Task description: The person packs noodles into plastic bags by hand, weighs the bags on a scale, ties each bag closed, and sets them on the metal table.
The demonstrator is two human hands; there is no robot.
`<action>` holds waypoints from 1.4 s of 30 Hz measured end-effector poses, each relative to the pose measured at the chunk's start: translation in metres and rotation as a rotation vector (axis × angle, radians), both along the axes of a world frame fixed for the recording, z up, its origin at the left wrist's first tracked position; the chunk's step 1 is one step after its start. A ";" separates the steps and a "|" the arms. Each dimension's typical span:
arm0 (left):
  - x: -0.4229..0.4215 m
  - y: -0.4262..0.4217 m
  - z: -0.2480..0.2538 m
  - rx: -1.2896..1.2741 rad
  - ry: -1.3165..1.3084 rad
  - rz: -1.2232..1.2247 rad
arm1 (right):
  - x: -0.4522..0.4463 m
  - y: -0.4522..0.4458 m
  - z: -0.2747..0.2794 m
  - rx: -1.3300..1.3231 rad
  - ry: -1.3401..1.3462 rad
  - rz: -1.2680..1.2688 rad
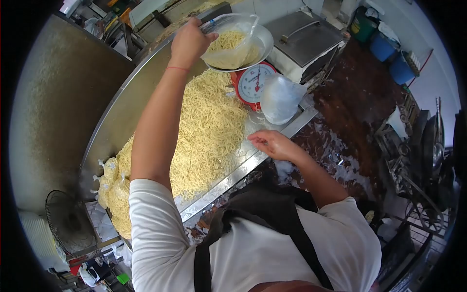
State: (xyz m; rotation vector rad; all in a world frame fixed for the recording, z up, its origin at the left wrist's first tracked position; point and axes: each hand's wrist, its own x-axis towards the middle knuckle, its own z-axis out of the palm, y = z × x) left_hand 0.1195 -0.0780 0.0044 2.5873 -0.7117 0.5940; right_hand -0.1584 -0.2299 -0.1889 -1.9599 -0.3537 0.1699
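Note:
My left hand (189,45) is closed on the edge of a clear plastic bag (251,32) with yellow noodles (228,41) in it. The bag lies in the round metal pan (265,45) of a red dial scale (256,82). My right hand (273,144) hovers by the table's front rim, fingers loosely bent, holding nothing that I can see. Just beyond it, a bundle of clear plastic bags (282,99) leans beside the scale. A large heap of loose noodles (206,126) covers the table between my arms.
Tied bags of noodles (111,170) sit at the heap's left end, near a black fan (70,224). A metal-lidded box (306,36) stands behind the scale. Blue buckets (384,47) line the right wall above a wet brown floor (340,117). The metal table rim (233,171) runs before me.

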 end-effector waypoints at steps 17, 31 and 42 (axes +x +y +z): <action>-0.147 0.156 -0.003 -1.199 0.452 -0.129 | 0.072 0.098 0.191 -0.719 -0.778 0.035; -0.243 0.336 -0.206 -1.305 0.767 0.438 | 0.067 0.171 -0.068 -0.256 -0.282 0.053; -0.271 0.343 -0.243 -0.603 0.510 0.044 | 0.071 0.315 -0.092 0.023 0.122 0.240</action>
